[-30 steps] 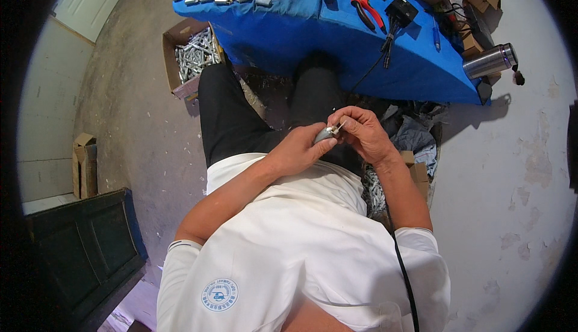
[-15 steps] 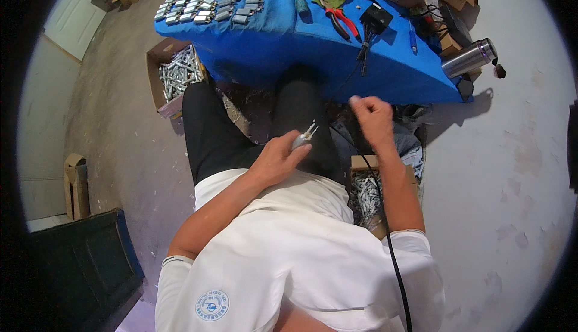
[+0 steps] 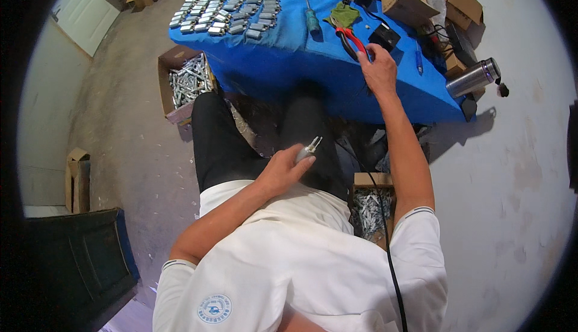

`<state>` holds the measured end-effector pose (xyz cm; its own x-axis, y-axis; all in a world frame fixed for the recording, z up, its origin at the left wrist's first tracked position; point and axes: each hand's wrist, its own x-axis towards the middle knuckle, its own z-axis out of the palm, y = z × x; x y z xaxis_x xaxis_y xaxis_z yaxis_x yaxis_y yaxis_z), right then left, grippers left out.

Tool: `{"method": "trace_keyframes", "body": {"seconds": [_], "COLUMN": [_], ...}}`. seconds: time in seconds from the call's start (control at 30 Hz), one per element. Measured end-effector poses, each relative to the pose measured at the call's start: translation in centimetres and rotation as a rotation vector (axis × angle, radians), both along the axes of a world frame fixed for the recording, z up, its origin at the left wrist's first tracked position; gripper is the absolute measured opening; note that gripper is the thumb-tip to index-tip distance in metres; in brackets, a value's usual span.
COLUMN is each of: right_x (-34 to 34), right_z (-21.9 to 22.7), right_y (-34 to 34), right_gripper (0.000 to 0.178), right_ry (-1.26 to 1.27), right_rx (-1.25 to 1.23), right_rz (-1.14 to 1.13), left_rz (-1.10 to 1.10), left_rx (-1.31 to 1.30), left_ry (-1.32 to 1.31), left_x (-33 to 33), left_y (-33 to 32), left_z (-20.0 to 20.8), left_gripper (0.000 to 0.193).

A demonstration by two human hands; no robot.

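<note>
My left hand (image 3: pixel 283 171) rests over my lap, closed around a small grey cylindrical piece (image 3: pixel 304 153). Two thin pale prongs stick out of its far end; the rest is hidden by my fingers. At the near side of the blue-covered table, my right hand (image 3: pixel 382 74) grips the handle ends of the red-and-black pliers (image 3: pixel 355 39). The pliers still lie on the cloth, with their jaws by a crumpled green cloth (image 3: pixel 343 15). Left of them lies a screwdriver with a teal handle (image 3: pixel 312 22). A black adapter box (image 3: pixel 385 37) sits just beyond my right hand.
Rows of silver metal pieces (image 3: pixel 232 7) cover the table's left part. A steel flask (image 3: pixel 472 78) lies at the right edge, near cardboard boxes (image 3: pixel 409 4). Cartons of metal parts (image 3: pixel 189 82) and shiny scraps (image 3: pixel 373 211) stand below. A black cable (image 3: pixel 391 260) crosses my right side.
My right hand has moved forward from above my right knee to the pliers and closed on their handles. My left hand keeps the grey piece over my lap. The view has shifted slightly.
</note>
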<state>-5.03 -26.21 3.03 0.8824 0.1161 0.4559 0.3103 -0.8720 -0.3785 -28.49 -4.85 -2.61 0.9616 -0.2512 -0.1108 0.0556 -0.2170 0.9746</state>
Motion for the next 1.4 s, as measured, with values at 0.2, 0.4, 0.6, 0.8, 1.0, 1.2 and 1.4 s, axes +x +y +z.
{"method": "trace_keyframes", "body": {"seconds": [0.2, 0.4, 0.6, 0.8, 1.0, 1.2, 1.4], "right_x": [5.8, 6.5, -4.0, -16.9, -19.7, -20.9, -22.0], "right_z": [-1.7, -0.7, -0.4, 2.4, 1.7, 1.4, -1.0], "right_y": [2.3, 1.9, -0.7, -1.4, -1.7, -0.6, -1.0], "right_gripper": [0.064, 0.063, 0.047, 0.062, 0.049, 0.053, 0.059], "right_ry": [0.204, 0.278, 0.59, 0.919, 1.082, 1.312, 1.297], "right_rx": [-0.331, -0.221, 1.252, 1.82, 1.359, 0.661, 0.333], "right_rz": [-0.057, -0.011, 0.343, 0.76, 0.486, 0.404, 0.463], "left_rz": [0.095, 0.157, 0.24, 0.292, 0.289, 0.316, 0.315], "left_rx": [0.016, -0.081, -0.177, -0.261, -0.213, -0.047, 0.118], "left_ry": [-0.032, -0.022, 0.015, 0.008, -0.018, -0.086, -0.122], "left_x": [0.0, 0.3, 0.5, 0.8, 0.9, 0.6, 0.5], "left_y": [0.6, 0.9, 1.4, 1.3, 1.2, 1.2, 1.3], "left_z": [-0.2, -0.9, -1.7, -2.8, -3.2, -3.4, -2.1], "left_gripper": [0.031, 0.029, 0.03, 0.029, 0.029, 0.028, 0.023]}}
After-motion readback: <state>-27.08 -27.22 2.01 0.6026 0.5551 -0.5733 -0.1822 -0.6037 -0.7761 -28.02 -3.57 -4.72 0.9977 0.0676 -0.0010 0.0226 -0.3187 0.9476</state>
